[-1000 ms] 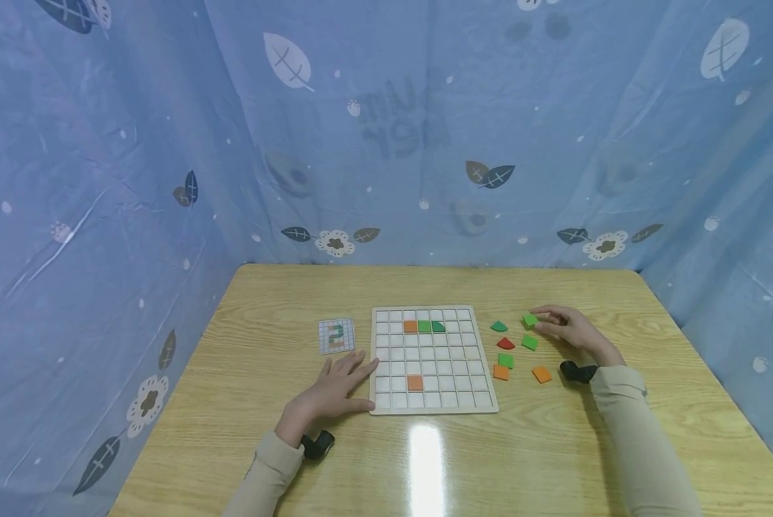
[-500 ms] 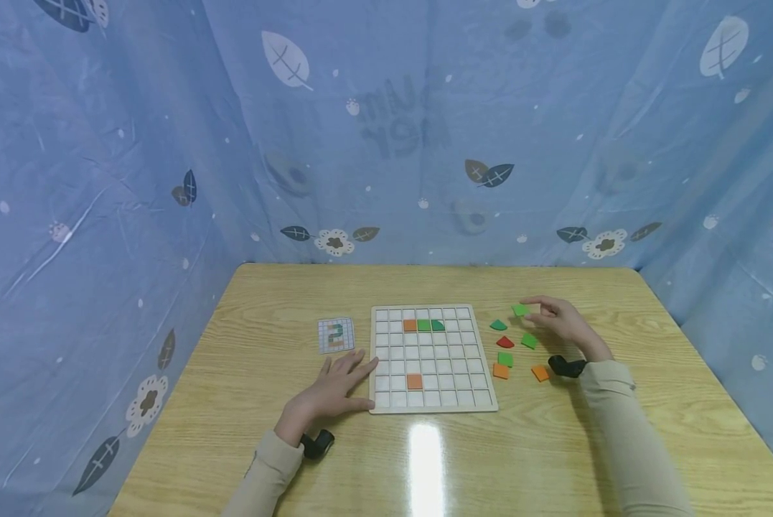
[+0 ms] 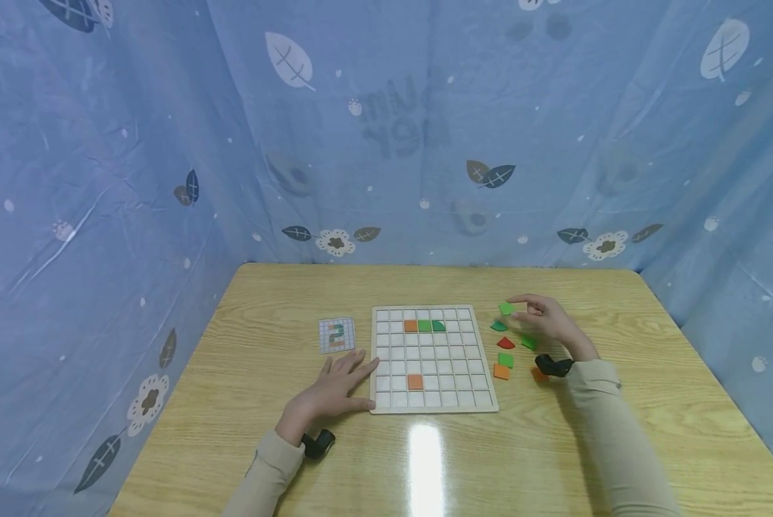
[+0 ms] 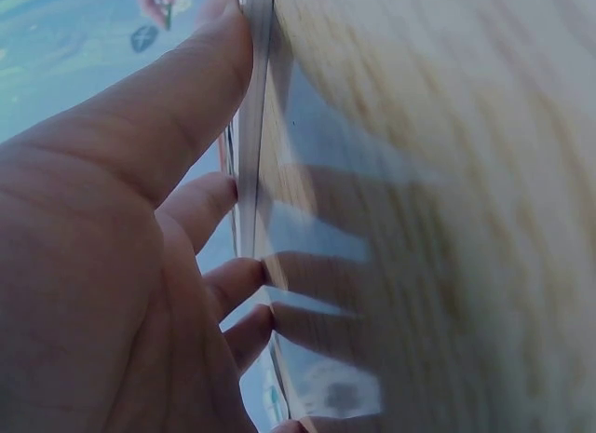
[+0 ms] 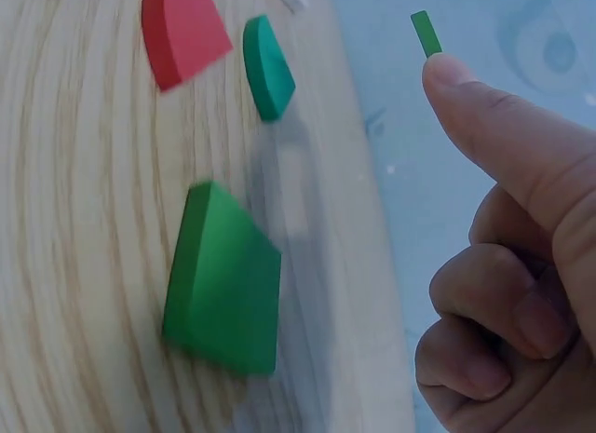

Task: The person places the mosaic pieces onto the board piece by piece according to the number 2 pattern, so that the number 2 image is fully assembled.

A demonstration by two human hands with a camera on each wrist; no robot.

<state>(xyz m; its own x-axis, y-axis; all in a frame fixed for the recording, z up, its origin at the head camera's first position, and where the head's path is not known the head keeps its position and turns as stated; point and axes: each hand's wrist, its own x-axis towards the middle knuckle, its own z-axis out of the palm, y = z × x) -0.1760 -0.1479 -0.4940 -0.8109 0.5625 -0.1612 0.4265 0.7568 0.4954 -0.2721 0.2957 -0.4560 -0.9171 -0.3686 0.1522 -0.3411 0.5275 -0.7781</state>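
A white grid board (image 3: 437, 410) lies on the wooden table, with an orange square tile (image 3: 410, 326), a light green square tile (image 3: 424, 326) and a dark green rounded tile (image 3: 438, 326) in one upper row. Lower down sits another orange tile (image 3: 415, 382). My left hand (image 3: 332, 388) rests at the board's left edge, fingers spread and fingertips at the rim. My right hand (image 3: 550, 321) pinches a light green square tile (image 3: 506, 309) between thumb and index finger, above the loose pieces right of the board. In the right wrist view this tile (image 5: 426, 33) shows edge-on, raised off the table.
Beside the board lie a dark green quarter-round piece (image 3: 499, 326), a red one (image 3: 505, 343), green tiles (image 3: 505, 360) and orange tiles (image 3: 501, 372). A pattern card (image 3: 336, 335) with a figure 2 is at the left. Blue patterned curtain (image 3: 386, 143) surrounds the table.
My right hand has lifted the light green tile and carried it left toward the board. Its wrist now partly covers an orange tile. My left hand stays where it was.
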